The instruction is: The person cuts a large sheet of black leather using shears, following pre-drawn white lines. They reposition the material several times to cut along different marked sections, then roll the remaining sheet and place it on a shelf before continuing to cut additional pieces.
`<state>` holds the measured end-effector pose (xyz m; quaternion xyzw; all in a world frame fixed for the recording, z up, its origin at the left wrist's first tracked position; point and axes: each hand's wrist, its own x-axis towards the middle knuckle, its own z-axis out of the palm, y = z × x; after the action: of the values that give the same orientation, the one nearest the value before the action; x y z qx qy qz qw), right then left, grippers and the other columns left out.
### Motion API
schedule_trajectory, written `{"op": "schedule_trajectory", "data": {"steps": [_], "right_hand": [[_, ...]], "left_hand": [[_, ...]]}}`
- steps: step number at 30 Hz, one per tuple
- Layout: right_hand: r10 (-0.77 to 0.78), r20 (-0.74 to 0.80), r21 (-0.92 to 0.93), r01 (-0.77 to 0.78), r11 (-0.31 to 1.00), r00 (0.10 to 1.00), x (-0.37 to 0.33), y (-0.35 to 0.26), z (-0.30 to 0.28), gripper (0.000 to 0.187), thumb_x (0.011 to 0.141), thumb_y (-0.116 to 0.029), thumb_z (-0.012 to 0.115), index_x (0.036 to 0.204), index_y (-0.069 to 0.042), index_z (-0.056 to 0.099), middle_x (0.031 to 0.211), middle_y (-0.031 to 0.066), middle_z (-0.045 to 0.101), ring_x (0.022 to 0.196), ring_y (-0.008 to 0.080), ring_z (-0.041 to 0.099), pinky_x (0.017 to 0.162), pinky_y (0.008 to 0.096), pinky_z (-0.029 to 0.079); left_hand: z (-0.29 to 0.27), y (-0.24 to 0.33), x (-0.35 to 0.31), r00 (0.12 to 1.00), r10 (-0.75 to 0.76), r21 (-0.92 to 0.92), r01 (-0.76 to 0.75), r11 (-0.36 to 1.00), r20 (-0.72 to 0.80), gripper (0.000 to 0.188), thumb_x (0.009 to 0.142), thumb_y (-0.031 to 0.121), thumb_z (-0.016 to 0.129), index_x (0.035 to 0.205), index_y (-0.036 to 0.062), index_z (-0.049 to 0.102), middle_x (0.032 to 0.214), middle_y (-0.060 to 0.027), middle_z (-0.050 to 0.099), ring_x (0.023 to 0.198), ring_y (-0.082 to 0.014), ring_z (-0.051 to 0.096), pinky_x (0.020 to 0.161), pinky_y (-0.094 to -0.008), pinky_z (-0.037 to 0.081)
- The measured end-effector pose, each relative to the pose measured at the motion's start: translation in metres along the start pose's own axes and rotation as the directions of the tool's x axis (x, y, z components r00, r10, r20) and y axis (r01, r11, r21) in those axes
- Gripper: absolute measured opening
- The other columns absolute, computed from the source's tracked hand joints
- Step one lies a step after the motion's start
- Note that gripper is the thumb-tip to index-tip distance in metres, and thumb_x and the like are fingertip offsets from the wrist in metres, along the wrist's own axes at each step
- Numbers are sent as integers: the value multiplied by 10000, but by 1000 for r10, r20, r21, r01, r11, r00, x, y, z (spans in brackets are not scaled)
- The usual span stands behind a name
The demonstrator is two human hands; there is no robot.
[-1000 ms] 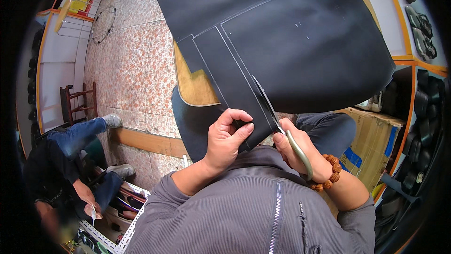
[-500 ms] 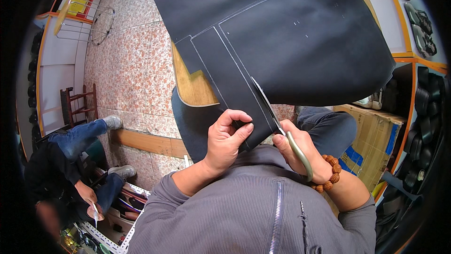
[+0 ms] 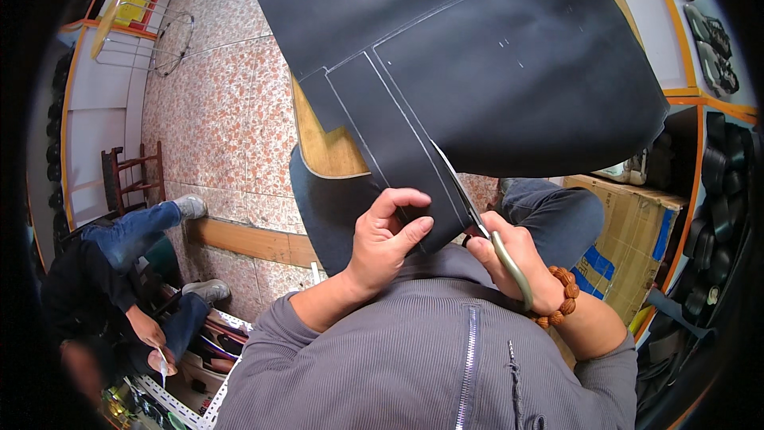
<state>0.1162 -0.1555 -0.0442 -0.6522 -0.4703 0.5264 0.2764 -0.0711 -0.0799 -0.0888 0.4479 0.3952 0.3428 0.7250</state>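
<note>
A large black sheet [image 3: 541, 104], like leather, with pale drawn lines, lies before me over a wooden board [image 3: 328, 151]. My right hand [image 3: 509, 251] holds scissors with pale green handles [image 3: 512, 267]. Their blades lie along the drawn line on the right side of a marked strip [image 3: 390, 120]. How far the blades are apart is hard to see. My left hand [image 3: 390, 231] is curled at the strip's near end, with black material between its fingers. Thumb and forefinger stand a little apart; some fingers are hidden.
A person in dark clothes sits at the lower left, holding a small white object [image 3: 163, 360] above a white perforated crate [image 3: 179, 406]. A cardboard box [image 3: 629, 231] stands at the right by shelves of shoes [image 3: 712, 48]. A small wooden chair [image 3: 135, 175] is at the left.
The near part of the sheet and the scissors have shifted slightly toward me. The thumb and forefinger of my left hand have moved farther apart.
</note>
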Motion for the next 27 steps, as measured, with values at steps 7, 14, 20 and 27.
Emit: {"op": "schedule_trajectory", "data": {"steps": [7, 14, 20, 27], "right_hand": [[20, 88, -142, -7, 990, 996, -14, 0, -8, 341, 889, -303, 584, 1051, -16, 495, 713, 161, 582, 629, 309, 600, 605, 353, 477], [38, 152, -15, -36, 999, 988, 13, -11, -5, 428, 959, -409, 451, 1076, 2, 454, 718, 181, 583, 676, 344, 609, 632, 377, 477], [57, 184, -61, -46, 997, 981, 20, -16, -2, 454, 963, -424, 434, 1096, 9, 429, 722, 191, 582, 686, 365, 609, 633, 390, 475], [64, 160, -26, -61, 998, 985, 20, -16, 0, 418, 963, -396, 455, 1054, 12, 433, 708, 191, 568, 664, 347, 600, 622, 384, 466]], "left_hand": [[-9, 11, 20, 996, 61, -56, -65, 996, -57, 200, 888, 7, 602, 1085, 25, 578, 889, 39, 556, 726, -9, 470, 647, -158, 391], [-8, 8, 14, 999, -19, -170, 11, 985, -49, 132, 885, -1, 603, 1010, 29, 574, 897, 29, 551, 771, -16, 508, 683, -157, 428], [-14, 4, 15, 998, -13, -174, 4, 985, -54, 139, 877, -7, 611, 1006, 27, 573, 914, 18, 563, 780, -22, 519, 700, -163, 444], [-14, 4, 14, 996, -68, -218, 55, 974, -50, 183, 844, -68, 610, 1003, 9, 562, 936, -6, 547, 793, -41, 507, 704, -167, 434]]}}
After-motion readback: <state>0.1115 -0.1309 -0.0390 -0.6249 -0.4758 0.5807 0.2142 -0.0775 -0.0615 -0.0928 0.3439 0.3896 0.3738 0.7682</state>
